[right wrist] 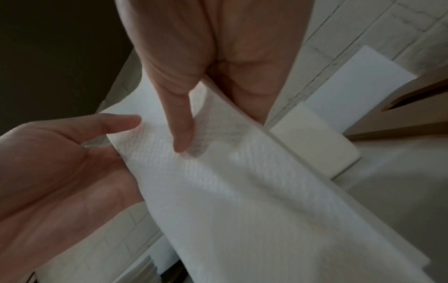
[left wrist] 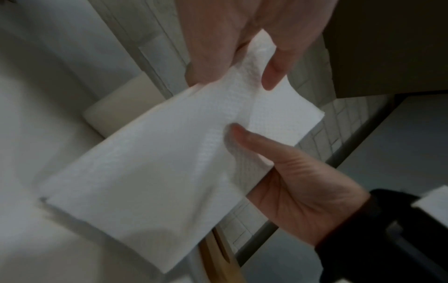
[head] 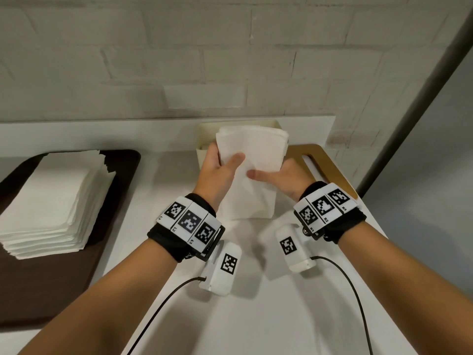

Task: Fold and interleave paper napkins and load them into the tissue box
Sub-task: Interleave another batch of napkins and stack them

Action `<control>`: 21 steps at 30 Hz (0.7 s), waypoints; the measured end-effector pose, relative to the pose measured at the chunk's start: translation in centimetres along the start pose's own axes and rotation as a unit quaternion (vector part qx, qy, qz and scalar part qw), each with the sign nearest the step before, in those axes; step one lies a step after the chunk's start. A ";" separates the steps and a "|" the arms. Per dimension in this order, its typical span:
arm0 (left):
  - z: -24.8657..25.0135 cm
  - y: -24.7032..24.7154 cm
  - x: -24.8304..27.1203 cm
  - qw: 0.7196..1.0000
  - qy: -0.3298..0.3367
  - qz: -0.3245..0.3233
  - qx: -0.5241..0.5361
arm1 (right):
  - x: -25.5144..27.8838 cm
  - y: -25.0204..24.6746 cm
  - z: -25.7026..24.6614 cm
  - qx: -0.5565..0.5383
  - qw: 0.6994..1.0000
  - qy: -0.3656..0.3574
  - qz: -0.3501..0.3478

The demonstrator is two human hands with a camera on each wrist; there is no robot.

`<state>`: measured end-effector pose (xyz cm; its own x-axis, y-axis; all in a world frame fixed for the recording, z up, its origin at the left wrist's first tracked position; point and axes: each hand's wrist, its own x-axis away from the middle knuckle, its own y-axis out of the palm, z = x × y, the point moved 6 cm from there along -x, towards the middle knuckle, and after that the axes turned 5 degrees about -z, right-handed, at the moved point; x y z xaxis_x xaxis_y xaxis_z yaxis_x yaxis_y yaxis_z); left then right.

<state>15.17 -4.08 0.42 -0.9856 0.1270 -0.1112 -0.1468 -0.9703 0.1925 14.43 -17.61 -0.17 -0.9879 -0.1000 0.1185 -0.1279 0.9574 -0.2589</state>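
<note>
Here, on the left of the white bench [head: 158, 175], a tall pile of white square paper napkins [head: 55, 201] sits on a dark brown tray [head: 76, 265]. Next comes the left hand [head: 217, 166]. It holds the left side of a bunch of folded white paper napkins [head: 252, 160], with its thumb on the front and its fingers hidden behind. The bunch stands up over the open top of a cream tissue box [head: 204, 131], which stands on the bench near the white brick wall [head: 179, 60]. I cannot tell if the bunch touches the box. The right hand [head: 284, 179] holds the right side of the bunch the same way, thumb in front. The two thumbs point at each other and are close. To the right of the box a light brown wooden board with a slot [head: 325, 162] lies flat.
</note>
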 end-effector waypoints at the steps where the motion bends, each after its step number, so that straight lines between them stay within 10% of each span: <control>1: 0.4 0.1 0.0 1.000 0.015 0.001 0.004 | -0.1 -0.2 -0.2 -0.007 1.000 -0.004 0.012; 12: -4.9 -1.2 -0.1 0.958 -0.160 -0.119 -0.204 | -0.1 -1.8 0.1 -0.142 0.990 -0.002 0.024; 21: -4.2 -6.2 -0.6 0.986 -0.137 -0.025 -0.097 | 0.8 -6.8 1.9 -0.215 0.976 0.003 0.039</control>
<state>17.04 0.95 -4.78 -0.9668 0.2017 0.1567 -0.2041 -0.9790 0.0010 14.36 -24.74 -0.18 -0.9924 -0.0225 0.1210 -0.0030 0.9873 0.1588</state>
